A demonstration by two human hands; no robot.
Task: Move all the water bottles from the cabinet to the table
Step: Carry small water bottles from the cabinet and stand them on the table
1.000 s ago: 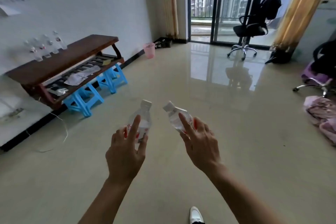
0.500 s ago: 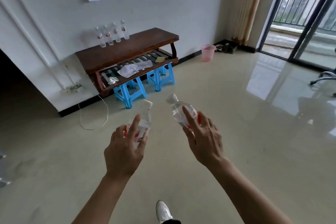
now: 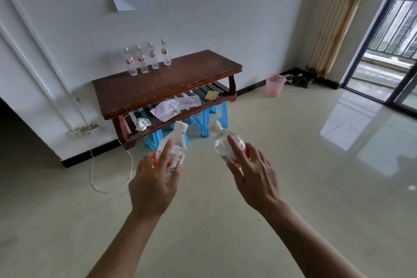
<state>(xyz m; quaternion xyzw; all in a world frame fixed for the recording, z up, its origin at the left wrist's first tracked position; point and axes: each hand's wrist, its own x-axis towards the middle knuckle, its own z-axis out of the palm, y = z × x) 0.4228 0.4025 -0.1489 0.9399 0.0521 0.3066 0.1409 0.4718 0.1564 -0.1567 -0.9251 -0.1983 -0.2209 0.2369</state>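
Clear plastic — one bottle per hand.
The left hand (image 3: 153,185) was wrapped round the left bottle (image 3: 174,149)'s lower half; the right hand (image 3: 255,178) gripped the right bottle (image 3: 222,142), cap leaning left.

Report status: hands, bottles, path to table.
Left hand grips left bottle, right hand grips right bottle. Four bottles standing on table, back edge. White cord on floor nearby.

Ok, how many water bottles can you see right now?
6. Four bottles stand in a row on the wooden table, by the wall; the left hand grips a fifth bottle, the right hand a sixth bottle. None appears hidden.
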